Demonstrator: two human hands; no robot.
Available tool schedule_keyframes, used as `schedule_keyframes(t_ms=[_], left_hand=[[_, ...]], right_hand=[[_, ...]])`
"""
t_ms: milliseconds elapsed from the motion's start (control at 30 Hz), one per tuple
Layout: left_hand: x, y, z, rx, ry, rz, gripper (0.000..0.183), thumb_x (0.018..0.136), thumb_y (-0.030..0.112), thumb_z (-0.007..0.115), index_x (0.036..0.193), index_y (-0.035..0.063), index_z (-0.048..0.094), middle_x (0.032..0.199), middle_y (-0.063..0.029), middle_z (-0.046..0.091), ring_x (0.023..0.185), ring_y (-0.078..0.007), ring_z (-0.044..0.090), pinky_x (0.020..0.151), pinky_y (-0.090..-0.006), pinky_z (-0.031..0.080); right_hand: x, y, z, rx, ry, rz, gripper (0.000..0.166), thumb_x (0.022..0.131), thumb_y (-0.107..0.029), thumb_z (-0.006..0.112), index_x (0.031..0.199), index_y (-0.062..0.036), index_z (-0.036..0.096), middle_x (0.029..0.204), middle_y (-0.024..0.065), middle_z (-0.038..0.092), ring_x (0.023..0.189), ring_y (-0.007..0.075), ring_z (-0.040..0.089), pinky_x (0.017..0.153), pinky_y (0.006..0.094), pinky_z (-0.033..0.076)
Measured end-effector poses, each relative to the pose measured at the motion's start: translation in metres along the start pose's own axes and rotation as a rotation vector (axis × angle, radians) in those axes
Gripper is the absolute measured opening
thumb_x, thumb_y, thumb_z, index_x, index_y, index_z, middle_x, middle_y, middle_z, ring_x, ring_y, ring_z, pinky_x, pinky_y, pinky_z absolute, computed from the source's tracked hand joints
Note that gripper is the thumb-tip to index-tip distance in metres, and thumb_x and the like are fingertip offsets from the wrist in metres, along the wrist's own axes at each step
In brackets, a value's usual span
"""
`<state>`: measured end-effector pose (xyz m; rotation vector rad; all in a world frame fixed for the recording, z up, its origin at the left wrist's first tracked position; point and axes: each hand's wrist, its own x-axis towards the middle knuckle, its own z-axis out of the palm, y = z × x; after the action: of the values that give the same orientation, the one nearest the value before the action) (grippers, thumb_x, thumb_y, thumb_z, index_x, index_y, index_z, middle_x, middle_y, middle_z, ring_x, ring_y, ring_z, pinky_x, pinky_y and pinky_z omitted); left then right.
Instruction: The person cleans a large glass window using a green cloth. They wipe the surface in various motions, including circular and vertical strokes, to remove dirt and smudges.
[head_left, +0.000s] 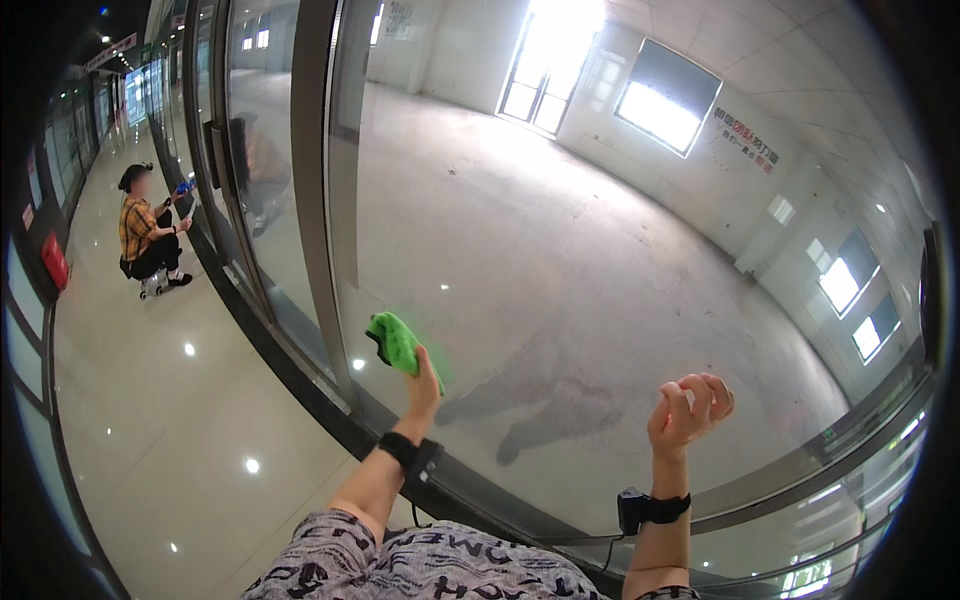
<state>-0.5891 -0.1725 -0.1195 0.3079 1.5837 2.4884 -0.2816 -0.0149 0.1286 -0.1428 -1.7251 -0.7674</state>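
Observation:
A green cloth (397, 345) with a dark edge is in my left hand (425, 386), held up at a large glass pane (525, 300). The cloth lies close against the glass; whether all of it touches is not clear. My right hand (688, 416) is raised to the right, near the same pane, with its fingers curled and no object visible in it. Black straps with small devices sit on both wrists. Through the glass shows a bare room with windows.
A metal door frame (315, 187) and a door handle (217, 154) stand to the left. Farther along the tiled corridor floor (172, 390), a person (142, 225) sits low on a wheeled stool by the glass, holding things. A red box (55, 261) stands by the far-left wall.

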Motion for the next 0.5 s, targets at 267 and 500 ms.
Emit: schedule_keyframes(t_ms=[267, 500], left_hand=[[0.019, 0.161, 0.111, 0.502, -0.003, 1.036, 0.061, 0.099, 0.021, 0.045, 0.151, 0.0005, 0.018, 0.158, -0.0208, 0.012, 0.144, -0.0441, 0.009, 0.114, -0.0565, 0.008], [0.065, 0.346, 0.189, 0.796, 0.26, 1.606, 0.065, 0.092, 0.03, 0.059, 0.145, 0.0032, 0.034, 0.148, -0.0217, 0.036, 0.138, -0.0426, 0.03, 0.112, -0.057, 0.022]], right_hand=[[-0.002, -0.002, -0.001, -0.007, 0.013, 0.017, 0.014, 0.075, -0.007, 0.059, 0.069, -0.0195, 0.06, 0.091, -0.0017, 0.059, 0.101, 0.021, 0.052, 0.083, 0.0382, 0.034], [0.004, -0.006, 0.001, 0.04, 0.035, 0.027, 0.015, 0.075, -0.006, 0.06, 0.07, -0.0206, 0.06, 0.09, -0.0039, 0.059, 0.1, 0.02, 0.053, 0.083, 0.0364, 0.034]])
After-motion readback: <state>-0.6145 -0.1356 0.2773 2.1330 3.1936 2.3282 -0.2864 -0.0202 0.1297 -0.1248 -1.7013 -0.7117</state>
